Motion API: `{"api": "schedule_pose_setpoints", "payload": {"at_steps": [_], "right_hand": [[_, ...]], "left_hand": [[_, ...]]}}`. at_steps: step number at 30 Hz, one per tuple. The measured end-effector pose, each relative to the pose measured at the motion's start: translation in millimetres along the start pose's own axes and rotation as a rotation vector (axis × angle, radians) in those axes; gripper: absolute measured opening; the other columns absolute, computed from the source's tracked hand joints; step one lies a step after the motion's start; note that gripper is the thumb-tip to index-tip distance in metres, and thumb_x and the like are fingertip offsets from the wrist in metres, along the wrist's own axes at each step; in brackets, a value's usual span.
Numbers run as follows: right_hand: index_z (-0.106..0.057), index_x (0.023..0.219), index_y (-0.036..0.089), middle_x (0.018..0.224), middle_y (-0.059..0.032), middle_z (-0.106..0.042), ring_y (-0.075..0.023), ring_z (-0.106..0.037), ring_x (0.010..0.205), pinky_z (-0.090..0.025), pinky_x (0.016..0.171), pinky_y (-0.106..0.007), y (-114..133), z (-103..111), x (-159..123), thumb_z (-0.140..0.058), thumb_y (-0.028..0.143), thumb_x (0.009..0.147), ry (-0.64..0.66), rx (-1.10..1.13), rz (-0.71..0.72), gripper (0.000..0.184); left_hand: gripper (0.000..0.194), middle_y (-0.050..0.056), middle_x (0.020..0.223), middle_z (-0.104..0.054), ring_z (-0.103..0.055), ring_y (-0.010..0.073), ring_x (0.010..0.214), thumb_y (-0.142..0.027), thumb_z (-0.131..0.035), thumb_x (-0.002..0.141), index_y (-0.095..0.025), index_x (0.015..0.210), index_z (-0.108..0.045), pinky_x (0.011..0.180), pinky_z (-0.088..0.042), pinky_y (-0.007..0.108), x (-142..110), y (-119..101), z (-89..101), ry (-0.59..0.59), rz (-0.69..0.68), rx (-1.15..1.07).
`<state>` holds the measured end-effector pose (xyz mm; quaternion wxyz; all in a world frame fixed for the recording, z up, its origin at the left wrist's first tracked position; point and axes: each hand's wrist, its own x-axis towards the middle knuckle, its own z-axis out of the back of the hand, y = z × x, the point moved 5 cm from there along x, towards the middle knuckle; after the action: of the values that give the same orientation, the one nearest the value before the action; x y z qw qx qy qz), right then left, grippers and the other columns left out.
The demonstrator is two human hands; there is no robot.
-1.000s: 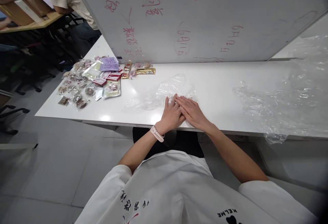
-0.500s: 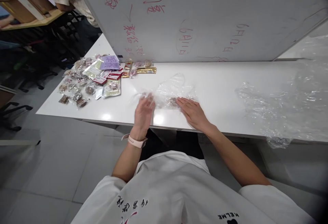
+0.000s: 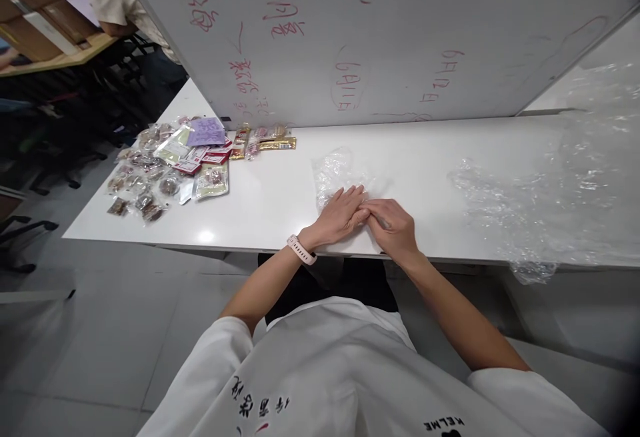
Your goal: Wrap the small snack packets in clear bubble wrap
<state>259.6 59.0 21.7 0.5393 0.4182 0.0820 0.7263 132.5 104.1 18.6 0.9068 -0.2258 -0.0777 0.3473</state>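
Observation:
My left hand [image 3: 340,213] lies flat with fingers stretched on a folded sheet of clear plastic wrap [image 3: 334,170] near the front of the white table [image 3: 280,190]. My right hand [image 3: 393,223] rests beside it, fingers curled and pinched at the wrap's near edge, touching the left fingertips. The wrap now covers a small patch just beyond both hands. What is under the wrap is hidden by my hands.
A heap of small snack packets [image 3: 170,163] lies at the table's left end. A big crumpled sheet of clear plastic [image 3: 540,183] covers the right end. A whiteboard [image 3: 380,30] with red writing stands along the back. Another person [image 3: 120,3] sits far left.
My left hand swung out left, took the wrap's left part, and came back folding it over to the middle. My right hand's fingers went from flat to curled.

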Motion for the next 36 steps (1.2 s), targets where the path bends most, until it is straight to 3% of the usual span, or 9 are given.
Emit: {"api": "schedule_pose_setpoints", "payload": {"at_steps": [2,7,12,18,24,28,30,33,36], "right_hand": [[-0.071,0.117,0.023,0.125,-0.0107,-0.069,-0.0272,-0.06,0.123,-0.047,0.104,-0.045,-2,8,-2,-0.05,0.025,0.095,0.003,-0.128,0.049,0.03],[-0.041,0.153,0.026,0.155,-0.0082,-0.048,-0.0258,-0.046,0.141,-0.042,0.112,-0.047,-26,1,-2,-0.048,0.034,0.1,0.312,-0.162,0.168,0.055],[-0.046,0.149,0.027,0.146,-0.0078,-0.057,-0.0251,-0.052,0.135,-0.043,0.109,-0.048,-43,-4,3,-0.043,0.04,0.103,0.338,-0.139,0.109,0.048],[-0.048,0.146,0.027,0.148,-0.0081,-0.055,-0.0271,-0.052,0.132,-0.043,0.107,-0.049,-39,-1,7,-0.049,0.044,0.1,0.443,-0.105,0.122,0.05],[-0.064,0.12,0.023,0.12,-0.0103,-0.07,-0.0255,-0.061,0.108,-0.05,0.089,-0.041,-31,-2,16,-0.041,0.041,0.102,0.357,-0.126,0.113,0.035],[-0.059,0.08,0.021,0.083,-0.0061,-0.068,-0.0201,-0.059,0.08,-0.041,0.067,-0.03,-41,-11,45,-0.036,0.048,0.102,0.398,-0.135,-0.092,0.041],[-0.053,0.072,0.021,0.073,-0.003,-0.064,-0.0166,-0.054,0.07,-0.034,0.062,-0.028,-49,-16,62,-0.036,0.05,0.101,0.421,-0.103,-0.232,0.045],[-0.051,0.066,0.02,0.069,-0.0026,-0.062,-0.0156,-0.051,0.067,-0.028,0.061,-0.029,-59,-24,81,-0.042,0.053,0.098,0.374,-0.133,-0.395,0.047],[-0.053,0.067,0.02,0.07,-0.0029,-0.063,-0.0157,-0.051,0.068,-0.026,0.061,-0.029,-66,-31,87,-0.049,0.052,0.095,0.289,-0.199,-0.467,0.043]], "left_hand": [[0.061,0.013,0.167,-0.022,-0.013,0.0197,0.157,-0.049,-0.025,0.106,-0.015,0.157,-0.029,0.128,-0.011,0.044,0,-1,-5.1,-0.02,-0.017,0.074],[0.072,0.015,0.166,-0.025,-0.017,0.0229,0.156,-0.046,-0.053,0.098,-0.017,0.158,-0.026,0.128,-0.015,0.045,0,2,-7.0,-0.034,-0.082,0.111],[0.056,0.008,0.158,-0.045,-0.032,0.0234,0.151,-0.037,-0.061,0.095,-0.027,0.147,-0.046,0.126,-0.019,0.049,-21,28,16.1,-0.093,-0.025,0.083],[0.047,0.008,0.144,-0.058,-0.049,0.0232,0.135,-0.028,-0.062,0.093,-0.023,0.139,-0.052,0.113,-0.04,0.042,-39,43,27.8,-0.166,-0.011,-0.004],[0.029,0.008,0.122,-0.068,-0.062,0.0228,0.112,-0.031,-0.055,0.096,-0.022,0.124,-0.056,0.094,-0.049,0.036,-42,46,31.8,-0.265,0.152,-0.189],[0.025,0.003,0.092,-0.07,-0.064,0.0207,0.086,-0.045,-0.048,0.099,-0.023,0.103,-0.058,0.075,-0.047,0.031,-30,62,44.0,-0.359,0.378,-0.244],[0.028,0.005,0.085,-0.067,-0.062,0.0233,0.088,-0.046,-0.049,0.099,-0.022,0.088,-0.059,0.075,-0.046,0.033,-18,73,49.0,-0.389,0.488,-0.132],[0.023,0.011,0.104,-0.067,-0.056,0.0288,0.109,-0.042,-0.056,0.095,-0.021,0.09,-0.061,0.084,-0.046,0.037,0,89,52.9,-0.422,0.565,0.003],[0.036,0.015,0.131,-0.059,-0.049,0.0308,0.125,-0.037,-0.061,0.091,-0.018,0.121,-0.057,0.097,-0.044,0.042,12,103,55.9,-0.447,0.606,0.011]]}}
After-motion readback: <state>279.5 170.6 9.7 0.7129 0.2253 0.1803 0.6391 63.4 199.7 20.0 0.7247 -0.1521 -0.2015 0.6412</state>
